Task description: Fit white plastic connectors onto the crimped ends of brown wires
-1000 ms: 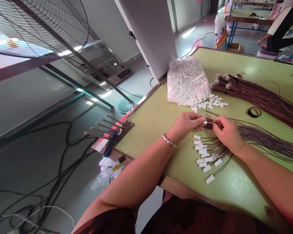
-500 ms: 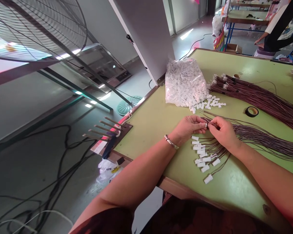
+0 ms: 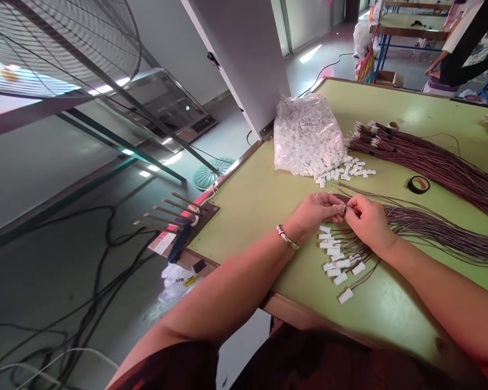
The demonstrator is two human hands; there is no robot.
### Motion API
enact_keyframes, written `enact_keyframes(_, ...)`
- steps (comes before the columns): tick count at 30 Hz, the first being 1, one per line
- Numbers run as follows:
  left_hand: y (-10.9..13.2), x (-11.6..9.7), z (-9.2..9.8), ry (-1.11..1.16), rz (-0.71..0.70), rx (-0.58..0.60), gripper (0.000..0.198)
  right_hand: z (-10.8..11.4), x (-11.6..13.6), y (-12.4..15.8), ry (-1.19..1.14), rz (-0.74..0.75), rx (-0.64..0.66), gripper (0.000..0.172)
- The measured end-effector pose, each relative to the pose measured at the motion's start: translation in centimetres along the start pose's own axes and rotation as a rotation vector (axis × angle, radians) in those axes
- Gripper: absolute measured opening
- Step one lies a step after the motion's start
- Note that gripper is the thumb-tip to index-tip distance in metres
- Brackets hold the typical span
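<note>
While left hand (image 3: 322, 208) pinches a probable connector housing (image 3: 344, 208), right hand (image 3: 368, 221) grips brown wire (image 3: 347, 208); looks like insertion, next push needs alignment.

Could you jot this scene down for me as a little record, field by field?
Left hand: pinching a small pale piece, likely a connector
Right hand: pinched close beside it, seemingly on a wire hidden by the fingers
Nearer the person: white connectors on brown wires
Beyond the hands: clear bag of white parts, with loose parts beside it
To the right: near bundle and far bundle of wires, tape roll between
Surface: green table
</note>
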State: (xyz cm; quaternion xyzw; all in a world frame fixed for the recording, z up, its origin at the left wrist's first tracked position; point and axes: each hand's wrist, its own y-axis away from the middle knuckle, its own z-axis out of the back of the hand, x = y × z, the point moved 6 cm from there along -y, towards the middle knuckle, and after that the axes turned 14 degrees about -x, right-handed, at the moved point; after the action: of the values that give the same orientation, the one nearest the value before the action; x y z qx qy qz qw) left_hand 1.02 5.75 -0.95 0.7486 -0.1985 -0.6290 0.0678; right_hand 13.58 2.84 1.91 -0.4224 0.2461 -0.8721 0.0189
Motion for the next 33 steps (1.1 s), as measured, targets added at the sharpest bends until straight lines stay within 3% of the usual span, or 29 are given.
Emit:
enact_keyframes(4,0.2,-0.2,0.0,-0.007,-0.021,0.013,0.023,0.0,-0.2,0.0,-0.071,-0.066,0.014,0.005)
enact_keyframes(8,0.4,-1.0,0.0,-0.040,-0.126,0.003,0.022,-0.1,-0.6,-0.1,-0.181,-0.206,0.044,0.012)
enact_keyframes(12,0.6,-1.5,-0.2,-0.093,-0.216,-0.039,0.019,-0.3,-0.7,-0.2,-0.203,-0.250,0.064,0.012)
enact_keyframes(23,0.2,-1.0,-0.1,-0.172,-0.171,-0.023,0.012,-0.6,-1.4,0.0,-0.121,-0.225,0.099,0.007)
enact_keyframes(33,0.1,-0.9,0.1,-0.169,-0.149,-0.001,0.014,-0.3,-0.5,-0.3,0.024,-0.061,0.086,0.008)
